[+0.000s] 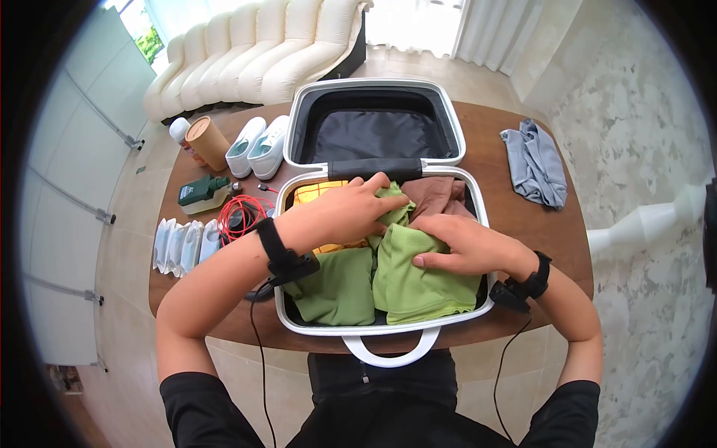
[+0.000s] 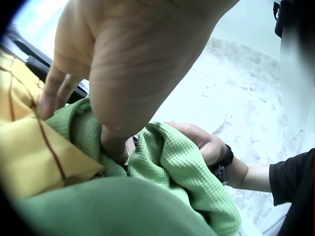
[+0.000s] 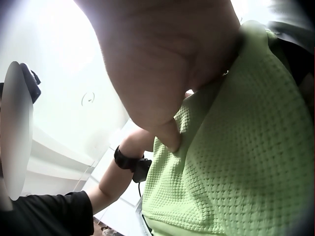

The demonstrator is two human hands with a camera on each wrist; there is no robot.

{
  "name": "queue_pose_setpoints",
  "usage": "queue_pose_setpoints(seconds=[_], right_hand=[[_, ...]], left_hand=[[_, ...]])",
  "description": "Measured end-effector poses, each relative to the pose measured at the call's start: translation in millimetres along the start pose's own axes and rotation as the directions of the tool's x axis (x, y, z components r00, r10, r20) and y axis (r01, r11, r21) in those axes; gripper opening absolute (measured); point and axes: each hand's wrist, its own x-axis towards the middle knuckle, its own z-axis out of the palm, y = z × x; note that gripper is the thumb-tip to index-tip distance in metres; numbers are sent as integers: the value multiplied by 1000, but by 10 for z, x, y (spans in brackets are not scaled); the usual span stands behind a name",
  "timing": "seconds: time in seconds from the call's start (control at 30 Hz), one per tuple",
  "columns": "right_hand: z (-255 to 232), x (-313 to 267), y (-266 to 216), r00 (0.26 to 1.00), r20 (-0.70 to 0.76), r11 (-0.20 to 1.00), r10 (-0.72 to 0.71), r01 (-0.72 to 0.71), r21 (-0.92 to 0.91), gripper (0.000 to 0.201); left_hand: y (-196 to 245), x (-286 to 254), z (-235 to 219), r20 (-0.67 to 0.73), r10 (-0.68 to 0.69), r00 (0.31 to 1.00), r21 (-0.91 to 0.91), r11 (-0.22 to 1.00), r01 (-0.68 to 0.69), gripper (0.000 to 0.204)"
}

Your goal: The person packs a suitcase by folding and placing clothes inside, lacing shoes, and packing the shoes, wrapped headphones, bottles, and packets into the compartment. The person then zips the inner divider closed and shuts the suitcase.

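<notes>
An open suitcase [image 1: 487, 216] with a white rim lies on the table. Inside it, a light green waffle-textured garment [image 1: 422, 287] fills the near right part, its far end bunched up between the hands. My left hand [image 1: 347, 213] reaches across from the left and pinches that bunched part; in the left wrist view its thumb goes behind a fold. My right hand [image 1: 474, 245] grips the garment from the right, thumb on the near face, other fingers partly hidden by cloth. Beside it lie a darker green cloth [image 1: 336, 287], a yellow cloth [image 1: 310, 193] and a brown cloth [image 1: 433, 196].
White shoes [image 1: 258, 149], a brown cylinder [image 1: 207, 142], a green bottle [image 1: 203, 193], a red cable [image 1: 243, 216] and several white packets [image 1: 179, 245] stand left of the suitcase. A grey garment [image 1: 534, 164] lies at the table's right. The black-lined lid [image 1: 373, 134] is folded back.
</notes>
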Motion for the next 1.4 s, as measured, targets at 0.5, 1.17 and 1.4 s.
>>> queue_pose_setpoints(seconds=[0.5, 1.17, 1.4], right_hand=[[316, 88, -10, 996, 28, 955, 88, -76, -288, 45], [143, -47, 18, 998, 24, 882, -60, 65, -467, 85], [64, -76, 138, 994, -26, 939, -107, 92, -331, 70]], left_hand=[[21, -37, 28, -167, -13, 986, -49, 999, 5, 68], [409, -349, 469, -163, 62, 985, 53, 997, -54, 80], [304, -268, 390, -125, 110, 986, -14, 994, -113, 79]])
